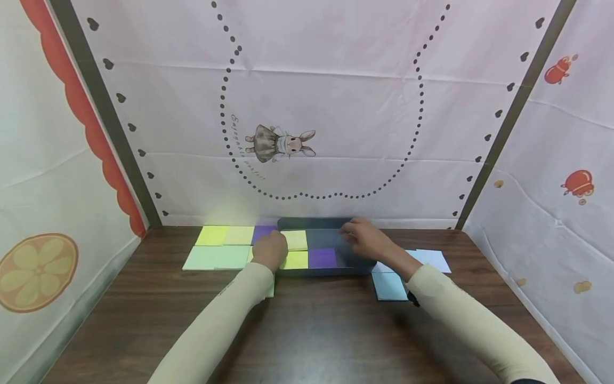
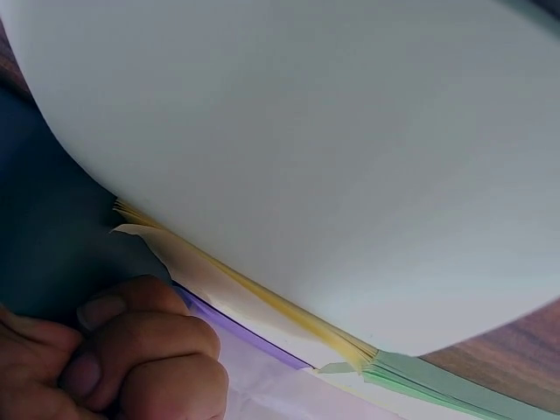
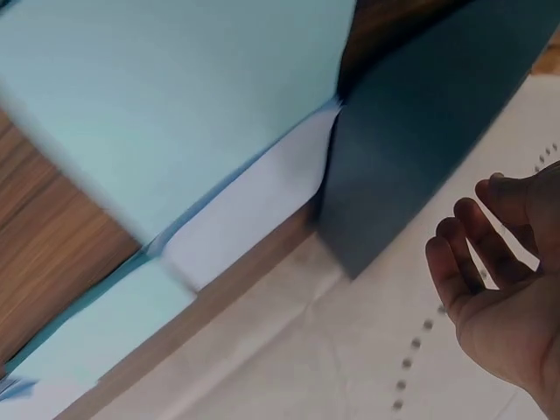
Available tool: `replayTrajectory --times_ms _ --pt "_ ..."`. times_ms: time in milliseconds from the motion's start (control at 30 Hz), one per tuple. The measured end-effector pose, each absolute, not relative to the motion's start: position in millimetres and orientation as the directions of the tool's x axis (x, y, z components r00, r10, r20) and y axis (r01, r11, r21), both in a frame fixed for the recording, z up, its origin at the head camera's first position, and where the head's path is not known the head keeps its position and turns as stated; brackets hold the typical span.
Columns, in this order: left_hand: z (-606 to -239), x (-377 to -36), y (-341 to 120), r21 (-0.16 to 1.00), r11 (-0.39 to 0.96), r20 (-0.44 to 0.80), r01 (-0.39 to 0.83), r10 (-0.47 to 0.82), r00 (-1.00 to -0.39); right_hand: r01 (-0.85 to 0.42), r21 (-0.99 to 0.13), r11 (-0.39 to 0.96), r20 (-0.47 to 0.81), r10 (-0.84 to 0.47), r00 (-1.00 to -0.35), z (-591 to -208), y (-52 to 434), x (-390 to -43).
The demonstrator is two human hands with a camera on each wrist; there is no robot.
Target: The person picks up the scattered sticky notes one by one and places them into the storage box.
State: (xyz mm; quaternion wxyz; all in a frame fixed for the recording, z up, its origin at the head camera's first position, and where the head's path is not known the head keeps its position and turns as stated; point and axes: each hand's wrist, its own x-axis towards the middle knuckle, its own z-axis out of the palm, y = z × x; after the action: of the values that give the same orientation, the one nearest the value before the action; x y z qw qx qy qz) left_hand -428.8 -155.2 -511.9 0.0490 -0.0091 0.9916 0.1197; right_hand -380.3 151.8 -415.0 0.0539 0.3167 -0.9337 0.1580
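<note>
A dark grey tray (image 1: 312, 272) stands at the back of the table, with yellow pads of paper notes (image 1: 295, 260) and a purple pad (image 1: 322, 258) in it. My left hand (image 1: 270, 250) is at the tray's left wall, fingers curled, next to another purple pad (image 1: 263, 233) outside. In the left wrist view, the curled fingers (image 2: 171, 359) hide whatever may be between them. Over the tray's right part is my right hand (image 1: 366, 238), its fingers loosely bent and nothing visible in them. The right wrist view shows this hand (image 3: 499, 280) apart from the tray wall (image 3: 411, 157).
Left of the tray lie yellow pads (image 1: 211, 235) and pale green pads (image 1: 203, 258). Light blue pads (image 1: 389, 286) and a pale lavender-blue pad (image 1: 434, 260) lie to the right, partly under the right forearm. A printed cloth wall (image 1: 326, 176) rises directly behind the tray.
</note>
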Motion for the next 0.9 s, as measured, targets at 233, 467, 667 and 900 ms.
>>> replayTrajectory --times_ms 233,467,667,900 --pt "-513 -429 -157 0.235 0.971 -0.107 -0.040 -0.015 -0.994 -0.592 -0.279 0.756 0.234 -0.544 -0.806 -413 181 -376" --pt "-514 -428 -158 0.238 0.971 -0.104 -0.036 -0.011 -0.995 -0.513 -0.306 0.802 0.198 -0.474 -0.858 -418 205 -370" --pt "-514 -428 -157 0.241 0.970 -0.112 -0.024 0.003 -0.994 -0.459 -0.324 0.827 0.180 -0.422 -0.889 -425 226 -362" --pt "-511 -425 -157 0.249 0.968 -0.101 -0.010 0.016 -0.995 -0.429 -0.284 0.858 0.168 -0.395 -0.903 -436 245 -350"
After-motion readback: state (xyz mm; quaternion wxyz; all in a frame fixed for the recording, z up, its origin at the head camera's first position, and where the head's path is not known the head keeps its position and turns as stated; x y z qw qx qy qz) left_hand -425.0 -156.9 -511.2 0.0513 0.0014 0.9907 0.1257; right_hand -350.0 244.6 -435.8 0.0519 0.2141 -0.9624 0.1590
